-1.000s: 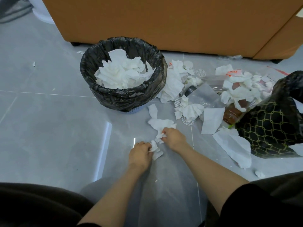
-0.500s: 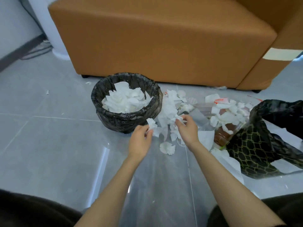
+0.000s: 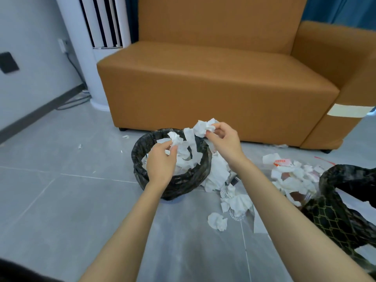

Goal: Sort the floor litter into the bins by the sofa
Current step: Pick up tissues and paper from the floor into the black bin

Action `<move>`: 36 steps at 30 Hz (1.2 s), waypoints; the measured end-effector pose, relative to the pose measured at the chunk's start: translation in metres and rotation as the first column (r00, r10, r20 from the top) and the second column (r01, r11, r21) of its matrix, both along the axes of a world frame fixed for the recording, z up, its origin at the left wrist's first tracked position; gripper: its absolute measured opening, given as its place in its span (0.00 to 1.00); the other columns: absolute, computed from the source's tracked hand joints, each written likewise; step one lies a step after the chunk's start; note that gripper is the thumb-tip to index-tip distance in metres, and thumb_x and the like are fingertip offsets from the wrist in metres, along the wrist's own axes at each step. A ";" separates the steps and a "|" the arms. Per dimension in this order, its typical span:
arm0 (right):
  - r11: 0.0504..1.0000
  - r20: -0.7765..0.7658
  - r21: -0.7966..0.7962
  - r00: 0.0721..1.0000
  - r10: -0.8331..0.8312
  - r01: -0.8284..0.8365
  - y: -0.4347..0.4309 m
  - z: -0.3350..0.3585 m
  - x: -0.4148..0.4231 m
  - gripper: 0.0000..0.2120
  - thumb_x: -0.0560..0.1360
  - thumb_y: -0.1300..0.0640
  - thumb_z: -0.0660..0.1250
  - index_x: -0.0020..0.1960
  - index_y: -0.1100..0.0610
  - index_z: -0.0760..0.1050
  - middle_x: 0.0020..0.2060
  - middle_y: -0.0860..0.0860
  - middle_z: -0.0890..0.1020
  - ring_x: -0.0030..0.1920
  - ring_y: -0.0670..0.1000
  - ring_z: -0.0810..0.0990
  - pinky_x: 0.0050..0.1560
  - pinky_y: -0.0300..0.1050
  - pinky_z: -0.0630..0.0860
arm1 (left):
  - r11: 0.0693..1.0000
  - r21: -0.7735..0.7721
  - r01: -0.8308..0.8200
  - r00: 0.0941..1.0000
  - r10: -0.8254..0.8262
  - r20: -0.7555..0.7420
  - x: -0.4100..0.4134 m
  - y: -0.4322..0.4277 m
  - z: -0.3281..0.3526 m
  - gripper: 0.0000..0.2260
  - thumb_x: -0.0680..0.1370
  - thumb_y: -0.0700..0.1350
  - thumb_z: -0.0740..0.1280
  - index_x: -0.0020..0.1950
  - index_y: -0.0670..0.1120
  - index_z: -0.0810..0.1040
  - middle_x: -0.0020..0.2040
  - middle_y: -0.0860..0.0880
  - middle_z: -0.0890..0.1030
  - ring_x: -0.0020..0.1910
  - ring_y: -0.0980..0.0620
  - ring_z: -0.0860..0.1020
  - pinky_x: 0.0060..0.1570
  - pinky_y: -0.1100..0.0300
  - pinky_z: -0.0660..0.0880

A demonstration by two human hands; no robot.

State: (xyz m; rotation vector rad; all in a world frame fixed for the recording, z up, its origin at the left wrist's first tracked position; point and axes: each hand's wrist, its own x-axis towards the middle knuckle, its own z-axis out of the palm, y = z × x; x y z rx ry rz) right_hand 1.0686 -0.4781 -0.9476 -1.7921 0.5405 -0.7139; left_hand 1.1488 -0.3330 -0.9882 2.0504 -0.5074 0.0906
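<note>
White crumpled paper fills both hands at the centre of the frame. The left hand (image 3: 161,162) shows its back, fingers curled round a tissue wad (image 3: 175,140) that sticks up past the fingertips. Hand and wad sit over the open mouth of the black-lined bin (image 3: 183,187), above the tissues already lying inside.

The right hand (image 3: 224,143) is higher and further right. Its thumb and fingertips pinch a second wad (image 3: 203,128), which juts out to the left of the fingers, over the bin's far right rim and in front of the lower edge of the sofa (image 3: 203,88). A paper strip (image 3: 191,139) hangs between the two hands down into the bin; which hand has it cannot be told.

Right of the bin, against its wall, a tissue heap (image 3: 217,171) lies on the grey tiled floor (image 3: 61,200). A loose tissue ball (image 3: 217,221) sits below that heap, just left of the right forearm. Further right, a litter pile (image 3: 293,176) of white scraps with a red-printed wrapper on it spreads toward the second bin (image 3: 335,220), whose black liner and gold lattice pattern fill the right edge of the frame. The sofa is orange-brown and stands behind everything. A white column unit (image 3: 95,58) with dark slats rises at the upper left.
</note>
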 end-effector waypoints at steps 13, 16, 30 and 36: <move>0.971 -0.368 -0.160 0.924 0.107 -0.176 0.025 -0.051 0.039 0.23 0.77 0.61 0.64 0.70 0.54 0.66 0.69 0.50 0.70 0.69 0.51 0.68 0.67 0.46 0.66 | 0.971 0.179 0.157 0.966 -0.112 -0.234 0.029 0.009 -0.033 0.24 0.81 0.44 0.59 0.75 0.41 0.59 0.74 0.44 0.64 0.73 0.47 0.63 0.68 0.57 0.61; 0.981 -0.305 -0.184 0.952 0.006 -0.065 0.023 -0.056 0.031 0.18 0.77 0.63 0.63 0.66 0.55 0.71 0.64 0.50 0.75 0.64 0.50 0.72 0.64 0.43 0.69 | 0.981 0.125 0.151 0.973 -0.124 -0.195 0.024 0.003 -0.034 0.22 0.80 0.43 0.60 0.74 0.43 0.61 0.74 0.46 0.65 0.73 0.49 0.63 0.69 0.58 0.60; 0.975 -0.502 -0.029 0.840 -0.205 0.221 -0.025 -0.131 -0.093 0.13 0.74 0.66 0.63 0.57 0.60 0.77 0.56 0.55 0.80 0.56 0.53 0.77 0.57 0.42 0.70 | 0.918 0.034 0.394 0.905 -0.382 -0.187 -0.063 -0.043 -0.059 0.18 0.79 0.38 0.61 0.68 0.45 0.71 0.59 0.47 0.78 0.50 0.49 0.78 0.55 0.56 0.74; 0.949 -0.662 -0.062 0.699 -0.271 0.309 -0.048 -0.160 -0.151 0.13 0.76 0.61 0.65 0.60 0.57 0.75 0.61 0.56 0.76 0.62 0.56 0.74 0.60 0.46 0.70 | 0.854 0.155 0.497 0.844 -0.433 -0.317 -0.099 -0.059 -0.095 0.18 0.78 0.37 0.61 0.68 0.44 0.71 0.60 0.45 0.76 0.54 0.46 0.78 0.55 0.60 0.71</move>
